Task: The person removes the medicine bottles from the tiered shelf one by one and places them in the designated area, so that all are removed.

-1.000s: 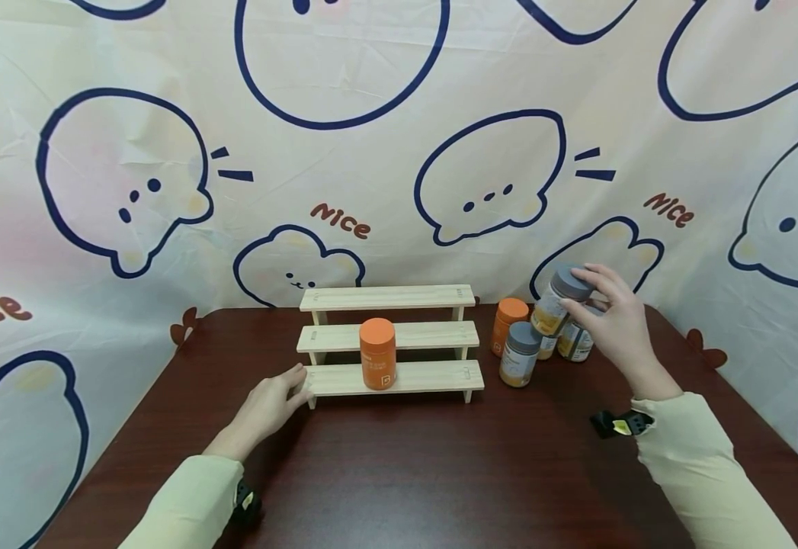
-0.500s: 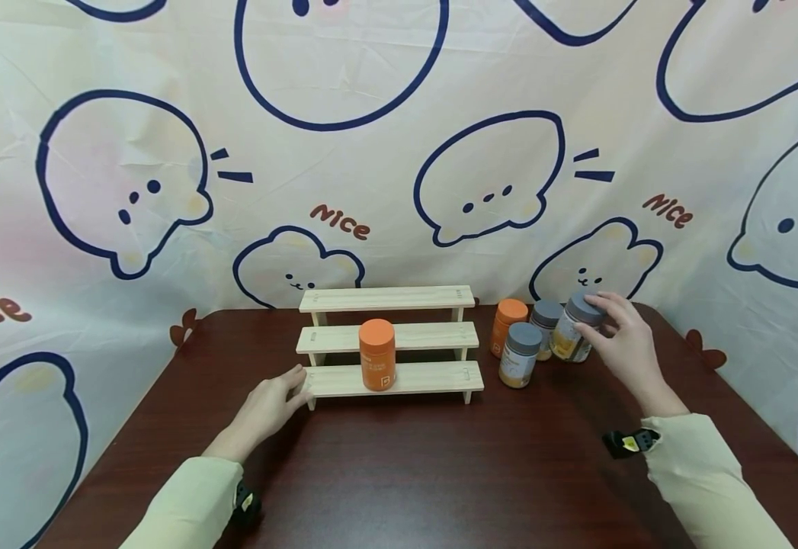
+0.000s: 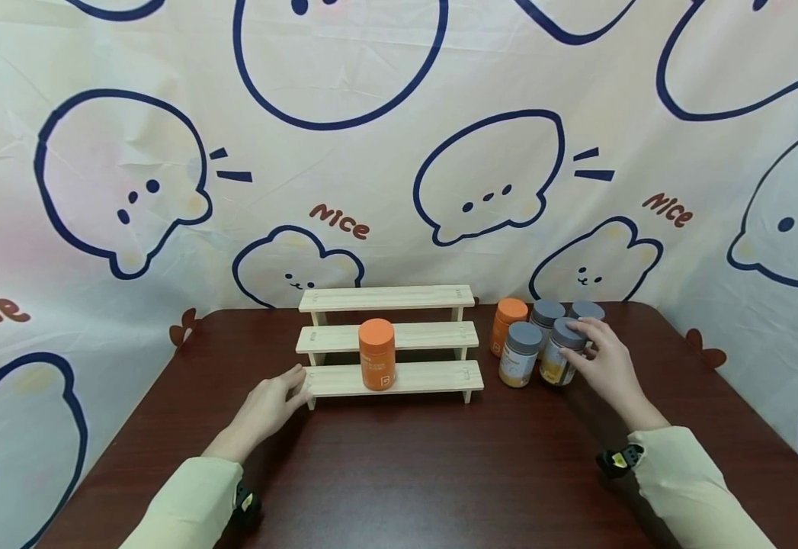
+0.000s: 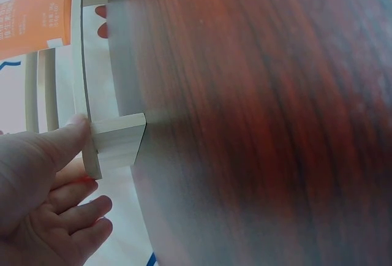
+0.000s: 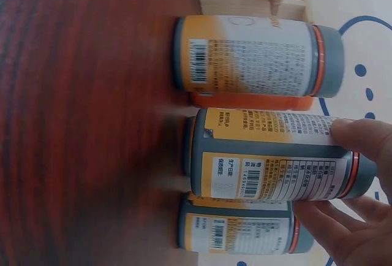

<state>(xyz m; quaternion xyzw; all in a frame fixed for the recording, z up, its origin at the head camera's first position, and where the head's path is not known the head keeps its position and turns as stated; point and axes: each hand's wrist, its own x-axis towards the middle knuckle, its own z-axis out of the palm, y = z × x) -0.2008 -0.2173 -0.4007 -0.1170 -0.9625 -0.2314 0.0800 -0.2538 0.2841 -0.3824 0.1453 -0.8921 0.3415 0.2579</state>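
Observation:
A three-tier pale wooden display rack (image 3: 433,375) stands mid-table with an orange supplement jar (image 3: 377,358) upright on its lowest tier. My left hand (image 3: 264,412) pinches the left end of that tier, thumb and index finger on either face of the board (image 4: 92,146). To the right of the rack, my right hand (image 3: 607,370) grips a grey-capped pill jar (image 3: 558,370) by its cap and upper side. In the right wrist view the held pill jar (image 5: 269,155) sits between two similar jars; whether its base touches the table is unclear.
Next to the held jar stand another grey-capped jar (image 3: 518,364), an orange jar (image 3: 504,324) and two more grey-capped jars behind, one at the back right (image 3: 587,309). A patterned cloth (image 3: 385,175) hangs behind the dark wooden table (image 3: 399,473).
My right hand lowered the grey-capped jar from above the group, first rightward, then forward toward me to the front row beside another jar. My left hand stayed on the rack.

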